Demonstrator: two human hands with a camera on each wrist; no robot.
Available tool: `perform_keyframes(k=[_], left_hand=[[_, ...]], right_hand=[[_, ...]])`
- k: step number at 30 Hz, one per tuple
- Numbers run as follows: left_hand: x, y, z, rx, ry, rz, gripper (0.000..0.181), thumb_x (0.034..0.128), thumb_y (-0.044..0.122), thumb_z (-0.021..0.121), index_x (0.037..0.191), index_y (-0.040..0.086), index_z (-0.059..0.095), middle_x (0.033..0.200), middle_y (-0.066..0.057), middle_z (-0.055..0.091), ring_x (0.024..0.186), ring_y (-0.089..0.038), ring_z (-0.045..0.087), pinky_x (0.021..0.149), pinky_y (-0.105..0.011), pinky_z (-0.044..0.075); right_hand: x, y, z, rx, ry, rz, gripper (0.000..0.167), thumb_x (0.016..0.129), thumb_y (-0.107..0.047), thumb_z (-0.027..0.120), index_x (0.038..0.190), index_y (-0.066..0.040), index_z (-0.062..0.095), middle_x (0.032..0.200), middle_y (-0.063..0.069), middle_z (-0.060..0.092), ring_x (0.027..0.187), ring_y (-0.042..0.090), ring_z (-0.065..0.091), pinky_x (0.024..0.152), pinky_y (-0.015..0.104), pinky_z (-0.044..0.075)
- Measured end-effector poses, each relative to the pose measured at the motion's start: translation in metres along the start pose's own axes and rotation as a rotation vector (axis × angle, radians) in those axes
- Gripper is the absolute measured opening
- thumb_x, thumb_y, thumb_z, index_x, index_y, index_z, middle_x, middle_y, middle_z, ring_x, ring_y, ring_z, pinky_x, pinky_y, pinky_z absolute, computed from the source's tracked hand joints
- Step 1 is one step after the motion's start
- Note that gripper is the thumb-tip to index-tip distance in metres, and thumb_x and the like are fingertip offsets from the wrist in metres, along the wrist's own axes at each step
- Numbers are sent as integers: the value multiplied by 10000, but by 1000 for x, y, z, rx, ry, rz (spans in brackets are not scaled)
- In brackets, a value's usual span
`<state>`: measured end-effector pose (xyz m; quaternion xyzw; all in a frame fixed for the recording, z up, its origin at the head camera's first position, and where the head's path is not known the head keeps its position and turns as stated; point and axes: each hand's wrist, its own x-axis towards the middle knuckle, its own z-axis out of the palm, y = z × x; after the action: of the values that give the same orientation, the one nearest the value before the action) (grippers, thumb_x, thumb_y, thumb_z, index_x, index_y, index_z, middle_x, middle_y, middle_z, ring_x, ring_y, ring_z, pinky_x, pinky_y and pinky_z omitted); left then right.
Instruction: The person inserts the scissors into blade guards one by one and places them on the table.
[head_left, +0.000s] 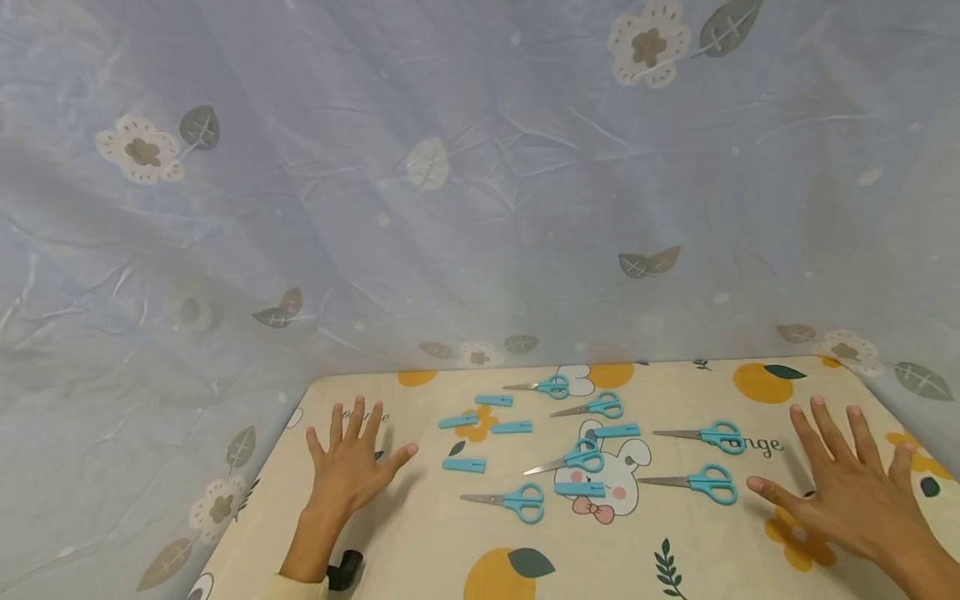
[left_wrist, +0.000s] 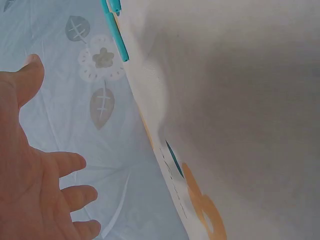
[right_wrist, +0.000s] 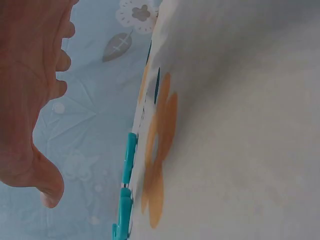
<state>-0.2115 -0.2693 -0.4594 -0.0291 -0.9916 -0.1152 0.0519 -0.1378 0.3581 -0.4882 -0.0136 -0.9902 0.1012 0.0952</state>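
Several small scissors with light-blue handles lie on the patterned tablecloth, among them one near the front (head_left: 523,502), one in the middle (head_left: 583,457) and one at the right (head_left: 708,483). Several matching blue blade covers lie apart from them, such as the left one (head_left: 464,465) and the front one (head_left: 580,490). To the left of these, my left hand (head_left: 348,467) is spread over the cloth, holding nothing. My right hand (head_left: 862,492), fingers also spread and without anything in it, is nearest the right-hand scissors. Blue handles (right_wrist: 129,159) show edge-on in the right wrist view.
The cream tablecloth (head_left: 405,550) carries printed oranges, flowers and a rabbit. Behind it and along the sides hangs a pale blue-grey curtain (head_left: 510,217) with leaf and flower prints. A black strap piece (head_left: 346,570) sits at the left wrist.
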Motion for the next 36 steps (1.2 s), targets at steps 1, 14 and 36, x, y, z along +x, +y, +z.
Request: perform_keyframes(k=[1, 14, 36], left_hand=[[0, 0, -1, -3, -1, 0, 1057, 958, 818, 528, 1714, 125, 267, 1791, -232, 119, 1638, -563, -7, 1178, -868, -77], [-1, 17, -1, -23, 1, 45, 1044, 961, 786, 563, 1717, 135, 252, 1794, -192, 150, 1650, -527, 45, 1222, -834, -16], [0, 56, 3, -58, 13, 161, 981, 947, 728, 648, 1686, 148, 365, 1777, -164, 263, 1657, -474, 142, 1251, -805, 76]], right_hand=[[0, -2, 0, 4, 1, -5, 1262, 917, -768, 650, 1715, -85, -50, 1749, 177, -230, 1565, 477, -347, 1095, 833, -280], [-1, -16, 7, 15, -17, -97, 1241, 919, -728, 686, 1726, -84, -3, 1783, 158, -169, 1600, 423, -329, 1124, 804, -282], [-2, -29, 12, 137, -56, -255, 1157, 907, -584, 791, 1738, -121, 132, 1822, 122, -4, 1674, 397, -146, 1177, 873, -36]])
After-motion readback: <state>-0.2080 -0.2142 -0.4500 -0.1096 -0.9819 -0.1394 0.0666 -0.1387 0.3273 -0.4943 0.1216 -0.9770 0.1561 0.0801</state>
